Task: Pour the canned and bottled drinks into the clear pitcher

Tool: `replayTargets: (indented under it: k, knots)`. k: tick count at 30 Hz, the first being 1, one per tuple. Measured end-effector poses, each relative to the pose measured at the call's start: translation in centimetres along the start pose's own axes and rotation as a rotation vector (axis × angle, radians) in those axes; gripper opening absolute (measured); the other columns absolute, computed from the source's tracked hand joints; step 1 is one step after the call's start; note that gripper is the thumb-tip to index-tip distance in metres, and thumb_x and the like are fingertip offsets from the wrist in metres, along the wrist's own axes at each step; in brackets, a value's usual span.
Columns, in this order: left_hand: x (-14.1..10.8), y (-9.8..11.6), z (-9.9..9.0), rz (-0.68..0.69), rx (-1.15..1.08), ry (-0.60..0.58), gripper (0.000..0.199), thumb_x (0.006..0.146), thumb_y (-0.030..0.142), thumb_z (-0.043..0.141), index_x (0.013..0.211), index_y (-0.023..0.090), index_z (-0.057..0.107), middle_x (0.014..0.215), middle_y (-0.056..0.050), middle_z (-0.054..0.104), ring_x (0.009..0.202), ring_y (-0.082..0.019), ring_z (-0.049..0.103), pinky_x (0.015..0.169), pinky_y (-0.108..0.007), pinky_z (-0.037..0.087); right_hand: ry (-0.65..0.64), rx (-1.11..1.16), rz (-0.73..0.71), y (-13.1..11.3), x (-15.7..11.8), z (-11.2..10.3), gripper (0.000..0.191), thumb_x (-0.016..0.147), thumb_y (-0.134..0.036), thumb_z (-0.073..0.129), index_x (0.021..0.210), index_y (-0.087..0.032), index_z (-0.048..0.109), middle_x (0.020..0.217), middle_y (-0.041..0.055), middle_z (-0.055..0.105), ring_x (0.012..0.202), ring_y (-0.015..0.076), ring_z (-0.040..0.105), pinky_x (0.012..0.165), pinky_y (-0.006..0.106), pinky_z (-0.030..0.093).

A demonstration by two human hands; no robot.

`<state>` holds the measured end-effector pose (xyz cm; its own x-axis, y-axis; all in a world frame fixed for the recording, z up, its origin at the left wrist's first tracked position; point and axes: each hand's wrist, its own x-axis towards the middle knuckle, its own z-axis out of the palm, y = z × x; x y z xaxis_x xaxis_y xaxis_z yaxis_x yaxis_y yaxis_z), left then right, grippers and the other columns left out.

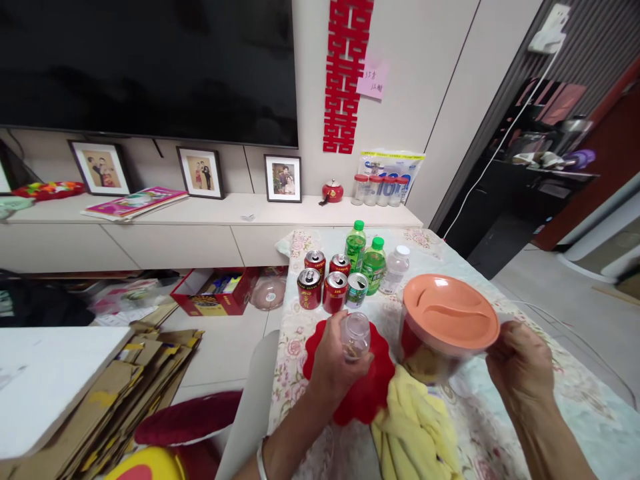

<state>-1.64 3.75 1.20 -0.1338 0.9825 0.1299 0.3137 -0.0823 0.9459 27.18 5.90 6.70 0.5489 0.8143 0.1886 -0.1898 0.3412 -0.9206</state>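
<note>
My left hand (336, 357) is wrapped round a small clear jar (356, 333), held above a red scalloped mat (377, 393). At the right, my right hand (523, 360) is closed at the side of a round bucket (430, 363) with a salmon-orange lid (450, 310); the bucket's lower part is blurred. Below the bucket lies a crumpled yellow cloth (420, 427). Beyond my left hand stand several drink cans, among them a red can (335, 293) and a green-white can (357, 291). Behind them are a green bottle (374, 267) and a clear white-capped bottle (396, 270).
A flowered tablecloth (295, 347) covers the table. Past its far edge, a white cabinet (220, 215) carries framed photos, a red pot (332, 192) and several red-lidded jars. Flattened cardboard (115, 400) and a red box (213, 293) lie on the floor at left.
</note>
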Motion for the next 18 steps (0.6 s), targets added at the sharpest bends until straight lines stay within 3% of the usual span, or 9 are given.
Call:
replayTargets:
  k: [2,7,14,18]
  knots:
    - [0.0,0.0,0.0,-0.006,0.003,0.003,0.078,0.062,0.033,0.075,0.134,0.018,0.053,0.126,-0.016,0.071,0.112,-0.033,0.072,0.092,-0.044,0.06,-0.027,-0.021,0.009,-0.9,-0.5,0.1,0.046,0.059,-0.037,0.093,0.05,-0.021,0.051,0.046,-0.0068,0.04,0.043,0.0074,0.036,0.04,0.024,0.028]
    - [0.0,-0.2,0.1,0.001,0.026,0.022,0.081,0.06,0.029,0.076,0.136,0.016,0.053,0.127,-0.017,0.072,0.118,-0.035,0.07,0.098,-0.047,0.059,-0.079,-0.079,0.038,-2.4,-1.1,0.7,0.037,0.052,-0.044,0.099,0.06,-0.021,0.071,0.052,-0.002,0.054,0.047,0.0109,0.046,0.043,0.027,0.04]
    - [0.1,-0.2,0.1,0.071,0.125,0.065,0.076,0.058,0.026,0.08,0.131,0.021,0.06,0.125,-0.013,0.074,0.117,-0.035,0.072,0.106,-0.051,0.055,-0.14,-0.158,0.06,-3.4,-1.4,1.9,0.042,0.051,-0.056,0.098,0.064,-0.022,0.077,0.054,0.0026,0.063,0.048,0.0154,0.054,0.044,0.03,0.045]
    - [-0.1,0.1,0.0,0.08,0.137,0.06,0.075,0.059,0.023,0.079,0.131,0.021,0.06,0.126,-0.012,0.075,0.119,-0.035,0.071,0.109,-0.05,0.053,-0.159,-0.193,0.059,-3.8,-1.4,2.2,0.043,0.049,-0.056,0.099,0.061,-0.022,0.075,0.053,0.0017,0.061,0.047,0.0129,0.05,0.043,0.027,0.042]
